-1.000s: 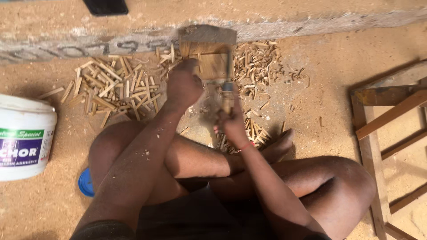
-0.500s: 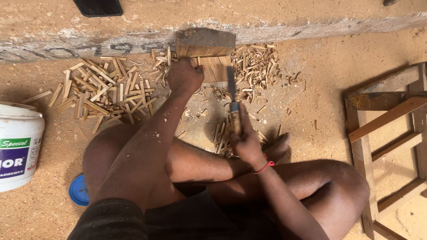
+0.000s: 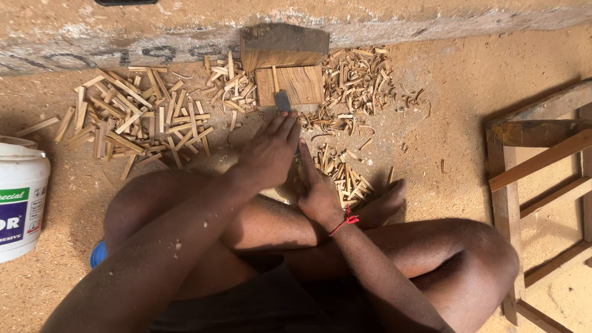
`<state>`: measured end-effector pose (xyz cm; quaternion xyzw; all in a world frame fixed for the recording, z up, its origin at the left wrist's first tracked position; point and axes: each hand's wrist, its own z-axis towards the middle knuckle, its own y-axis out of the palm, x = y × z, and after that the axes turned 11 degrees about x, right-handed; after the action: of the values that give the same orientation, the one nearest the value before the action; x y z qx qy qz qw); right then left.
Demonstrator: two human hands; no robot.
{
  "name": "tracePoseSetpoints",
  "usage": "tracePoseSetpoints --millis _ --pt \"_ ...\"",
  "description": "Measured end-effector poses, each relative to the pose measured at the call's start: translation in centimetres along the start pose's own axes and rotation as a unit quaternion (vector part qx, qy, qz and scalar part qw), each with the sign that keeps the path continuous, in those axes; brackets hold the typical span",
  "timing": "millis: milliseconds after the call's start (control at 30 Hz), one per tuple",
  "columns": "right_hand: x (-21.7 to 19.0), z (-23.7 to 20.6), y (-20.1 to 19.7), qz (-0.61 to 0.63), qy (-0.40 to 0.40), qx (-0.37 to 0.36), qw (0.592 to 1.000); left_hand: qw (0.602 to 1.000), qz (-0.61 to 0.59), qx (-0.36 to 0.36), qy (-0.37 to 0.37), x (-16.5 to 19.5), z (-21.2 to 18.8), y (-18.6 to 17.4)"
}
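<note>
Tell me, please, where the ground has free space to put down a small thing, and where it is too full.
Bare sand lies between the curled shavings and the wooden frame, and between the stick pile and the white bucket. It is crowded along the wall around the wood block, and before the left hand and right hand, where small sticks lie.

Chisel (image 3: 282,100): flat grey metal blade, tip resting on the near edge of the wooden block, rest of it running back under both hands, so handle hidden. Wooden block (image 3: 290,85): small flat rectangle, warm brown with visible grain and a pale split line near its left side, lying flat on the sandy ground right against a bigger, darker chunk of wood (image 3: 283,43) by the wall. Thin split sticks (image 3: 342,176) heaped just beside the hands, pale, roughly parallel.
</note>
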<state>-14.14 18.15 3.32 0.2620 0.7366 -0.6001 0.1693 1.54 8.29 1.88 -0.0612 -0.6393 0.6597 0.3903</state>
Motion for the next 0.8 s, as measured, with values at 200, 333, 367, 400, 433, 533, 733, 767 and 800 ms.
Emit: tracePoseSetpoints --millis 200,333,367,400,433,533,733,767,800 --pt "0.0 -0.1 0.5 0.031 -0.026 0.021 0.999 0.992 0.044 -0.116 0.013 1.1 -1.0 -1.1" --pt "0.4 0.4 1.9 0.068 -0.045 0.044 0.996 0.988 0.036 -0.151 -0.009 1.3 0.1 -2.3" --pt "0.6 0.6 2.4 0.07 -0.057 0.053 0.995 0.984 0.048 -0.169 -0.012 1.3 0.3 -2.6" --pt "1.0 1.1 2.8 0.072 -0.069 0.061 0.993 0.981 0.061 -0.186 -0.016 1.3 0.7 -2.8" --pt "1.3 1.6 3.2 0.076 -0.083 0.071 0.991 0.976 0.075 -0.202 -0.02 1.2 1.0 -3.0" --pt "2.1 2.6 3.7 0.059 -0.031 0.048 0.997 0.971 0.077 -0.223 -0.04 1.1 1.8 -3.5" --pt "0.2 4.5 3.9 0.09 0.008 0.033 0.995 0.975 0.075 -0.193 -0.077 0.7 2.6 -3.3" --pt "-0.1 4.1 3.4 0.115 -0.025 0.055 0.992 0.987 0.063 -0.136 -0.066 0.6 2.4 -3.0" --pt "-0.4 3.4 2.9 0.138 -0.058 0.073 0.986 0.994 0.049 -0.078 -0.059 0.5 1.9 -2.7"
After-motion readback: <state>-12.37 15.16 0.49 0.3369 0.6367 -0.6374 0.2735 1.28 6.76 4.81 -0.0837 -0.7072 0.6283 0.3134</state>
